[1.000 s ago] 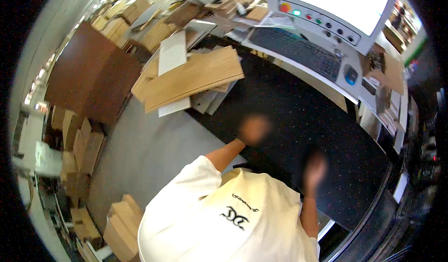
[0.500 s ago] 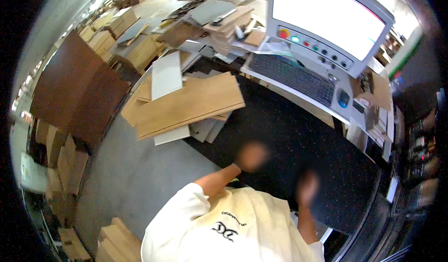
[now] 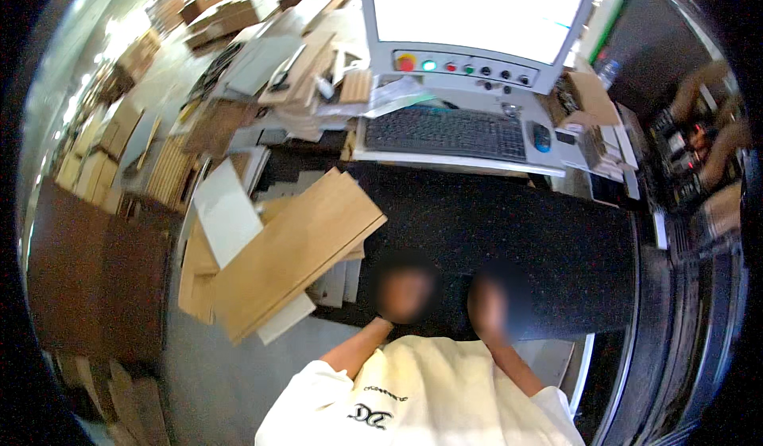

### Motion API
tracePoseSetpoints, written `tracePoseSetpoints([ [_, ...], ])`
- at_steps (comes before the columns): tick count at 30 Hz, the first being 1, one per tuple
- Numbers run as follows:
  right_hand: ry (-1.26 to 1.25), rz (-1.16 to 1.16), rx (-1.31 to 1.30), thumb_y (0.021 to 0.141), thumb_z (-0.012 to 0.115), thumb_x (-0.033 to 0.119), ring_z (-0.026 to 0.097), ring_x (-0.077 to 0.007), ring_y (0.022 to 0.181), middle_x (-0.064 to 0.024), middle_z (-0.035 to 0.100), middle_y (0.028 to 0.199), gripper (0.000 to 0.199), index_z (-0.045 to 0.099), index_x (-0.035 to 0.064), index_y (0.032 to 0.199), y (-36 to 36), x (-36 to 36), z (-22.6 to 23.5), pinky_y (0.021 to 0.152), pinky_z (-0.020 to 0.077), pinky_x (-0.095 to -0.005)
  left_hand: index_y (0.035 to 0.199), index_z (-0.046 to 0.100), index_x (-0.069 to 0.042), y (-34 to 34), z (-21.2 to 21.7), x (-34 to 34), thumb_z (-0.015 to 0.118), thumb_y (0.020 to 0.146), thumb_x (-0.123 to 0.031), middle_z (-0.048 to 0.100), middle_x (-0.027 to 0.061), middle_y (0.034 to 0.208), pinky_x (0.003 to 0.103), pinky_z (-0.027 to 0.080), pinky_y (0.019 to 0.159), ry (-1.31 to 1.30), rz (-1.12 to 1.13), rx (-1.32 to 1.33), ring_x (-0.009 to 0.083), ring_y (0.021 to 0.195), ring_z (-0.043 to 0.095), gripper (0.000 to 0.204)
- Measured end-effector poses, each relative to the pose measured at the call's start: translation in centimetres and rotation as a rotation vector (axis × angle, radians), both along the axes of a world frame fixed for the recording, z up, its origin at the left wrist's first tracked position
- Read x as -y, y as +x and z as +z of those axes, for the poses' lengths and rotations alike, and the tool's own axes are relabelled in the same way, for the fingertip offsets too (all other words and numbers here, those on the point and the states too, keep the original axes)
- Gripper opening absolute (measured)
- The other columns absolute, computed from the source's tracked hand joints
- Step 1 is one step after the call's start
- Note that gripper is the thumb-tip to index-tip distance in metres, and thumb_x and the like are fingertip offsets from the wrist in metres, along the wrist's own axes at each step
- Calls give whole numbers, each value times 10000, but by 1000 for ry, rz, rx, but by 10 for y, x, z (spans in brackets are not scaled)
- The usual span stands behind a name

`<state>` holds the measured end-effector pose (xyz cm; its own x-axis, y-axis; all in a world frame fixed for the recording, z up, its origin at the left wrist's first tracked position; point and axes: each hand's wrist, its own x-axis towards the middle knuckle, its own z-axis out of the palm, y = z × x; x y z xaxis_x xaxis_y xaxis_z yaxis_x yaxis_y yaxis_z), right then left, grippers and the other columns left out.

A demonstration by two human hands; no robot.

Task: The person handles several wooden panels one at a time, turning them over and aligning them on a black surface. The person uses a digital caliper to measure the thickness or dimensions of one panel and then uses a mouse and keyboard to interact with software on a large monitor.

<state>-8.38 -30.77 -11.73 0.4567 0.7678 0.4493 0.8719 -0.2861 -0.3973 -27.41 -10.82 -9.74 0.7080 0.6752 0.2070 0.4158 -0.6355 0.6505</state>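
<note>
My left hand (image 3: 405, 293) is over the near edge of a black speckled work surface (image 3: 509, 215), just right of a pile of boards. My right hand (image 3: 489, 303) is a short way to its right, over the same surface. Blur covers both hands, so their fingers and anything in them cannot be made out. Nearest the left hand, a long light-brown wooden board (image 3: 298, 247) lies slantwise on top of the pile. A white board (image 3: 226, 211) sticks out from under it, and grey-white pieces (image 3: 338, 283) show by its right edge.
Beyond the work surface, a shelf carries a keyboard (image 3: 445, 134), a mouse (image 3: 541, 136) and a large lit monitor (image 3: 477, 9) above a row of buttons (image 3: 469, 67). Stacked boards (image 3: 163, 180) and a big dark-brown panel (image 3: 95, 271) stand to the left. Dark machinery (image 3: 683, 160) lines the right side.
My view has turned, so the monitor, keyboard and board pile sit farther left and look rotated. My hands have come closer together. The boards keep the same arrangement.
</note>
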Motion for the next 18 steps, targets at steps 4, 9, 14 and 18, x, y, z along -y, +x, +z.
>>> tracePoseSetpoints([
  [4,-54,-65,103,921,718,75,666,-369,1106,-165,648,1347,240,703,66,1160,3,3,-14,928,558,-467,1054,720,-144,8,2,0,619,1016,-365,726,81,1010,542,430,915,-55,-22,-25,343,989,645,246],
  [9,-88,-84,130,904,731,85,666,-356,1081,-131,648,1370,268,704,69,1170,1,9,-24,911,557,-455,1019,725,-145,4,-10,-1,608,1023,-361,747,97,1023,561,424,923,21,-8,35,357,995,643,246],
  [14,-86,-101,-34,880,754,99,651,-356,1093,-126,648,1373,292,701,72,1167,3,2,-19,942,537,-459,965,730,-118,4,-12,-5,610,1021,-352,754,99,994,561,435,900,-23,-32,41,366,972,647,268],
  [18,-35,-77,-95,873,755,93,631,-372,1127,-132,649,1361,315,680,74,1178,-3,-2,8,981,513,-478,926,734,-121,3,-9,-6,612,1004,-293,739,99,922,517,467,788,71,-36,98,325,868,658,225],
])
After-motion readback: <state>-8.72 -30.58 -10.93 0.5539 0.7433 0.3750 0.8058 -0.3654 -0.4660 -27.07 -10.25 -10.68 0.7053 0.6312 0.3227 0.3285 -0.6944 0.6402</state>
